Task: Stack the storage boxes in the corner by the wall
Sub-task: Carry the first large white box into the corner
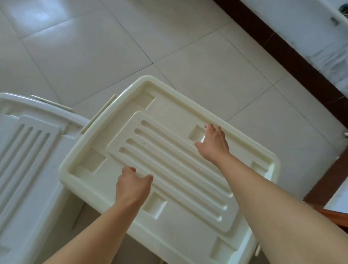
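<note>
Two hands rest on the cream box's lid: left hand and right hand, fingers loosely spread, gripping nothing. It seems a positioning step; next they need a hold on the rims to lift or slide it toward the wall. A white box sits just beside, left.

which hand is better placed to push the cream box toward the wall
Left. The left hand rests on the cream box lid's side away from the wall; the right hand lies on the wall side.
</note>
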`<state>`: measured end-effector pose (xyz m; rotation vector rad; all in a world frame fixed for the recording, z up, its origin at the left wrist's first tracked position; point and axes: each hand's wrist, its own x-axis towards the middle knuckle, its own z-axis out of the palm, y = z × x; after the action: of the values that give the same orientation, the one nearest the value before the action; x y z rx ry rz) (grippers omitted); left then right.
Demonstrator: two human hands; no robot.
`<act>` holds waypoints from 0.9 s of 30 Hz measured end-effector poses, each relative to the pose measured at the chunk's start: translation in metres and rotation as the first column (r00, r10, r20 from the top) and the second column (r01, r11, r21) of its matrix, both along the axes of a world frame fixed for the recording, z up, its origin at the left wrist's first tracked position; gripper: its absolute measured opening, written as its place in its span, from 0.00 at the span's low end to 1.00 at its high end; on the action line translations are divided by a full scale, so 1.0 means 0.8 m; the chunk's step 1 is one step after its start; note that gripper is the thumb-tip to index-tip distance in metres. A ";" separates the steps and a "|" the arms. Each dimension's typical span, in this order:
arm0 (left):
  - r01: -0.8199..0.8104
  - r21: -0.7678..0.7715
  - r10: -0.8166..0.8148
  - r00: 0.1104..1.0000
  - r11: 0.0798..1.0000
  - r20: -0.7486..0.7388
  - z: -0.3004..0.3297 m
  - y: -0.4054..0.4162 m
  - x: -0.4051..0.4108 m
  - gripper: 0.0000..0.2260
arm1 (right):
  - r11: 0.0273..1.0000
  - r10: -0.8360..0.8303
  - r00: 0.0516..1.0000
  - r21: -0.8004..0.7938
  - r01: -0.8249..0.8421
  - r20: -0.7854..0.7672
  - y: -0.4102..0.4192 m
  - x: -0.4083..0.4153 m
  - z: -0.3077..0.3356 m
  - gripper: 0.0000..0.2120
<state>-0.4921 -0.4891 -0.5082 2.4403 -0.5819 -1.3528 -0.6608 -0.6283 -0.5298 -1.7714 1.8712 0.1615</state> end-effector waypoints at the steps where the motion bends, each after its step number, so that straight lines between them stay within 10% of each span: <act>1: 0.012 0.010 -0.013 1.000 1.000 0.007 -0.003 0.005 0.000 0.27 | 1.000 0.012 1.000 0.010 -0.012 -0.010 0.000 0.000 -0.004 0.29; 18: -0.292 0.351 0.257 0.956 0.889 0.143 -0.049 0.060 0.011 0.38 | 0.991 0.130 0.980 -0.017 -0.135 -0.152 0.023 0.024 -0.045 0.34; 27: -0.667 0.309 0.636 0.743 0.678 0.207 -0.099 0.046 0.009 0.36 | 0.963 0.109 0.955 -0.209 -0.170 -0.276 -0.029 0.028 -0.073 0.36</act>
<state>-0.4845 -0.4522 -0.5875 2.5877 0.5719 -1.1022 -0.6385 -0.6515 -0.5884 -2.1335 2.0138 0.2514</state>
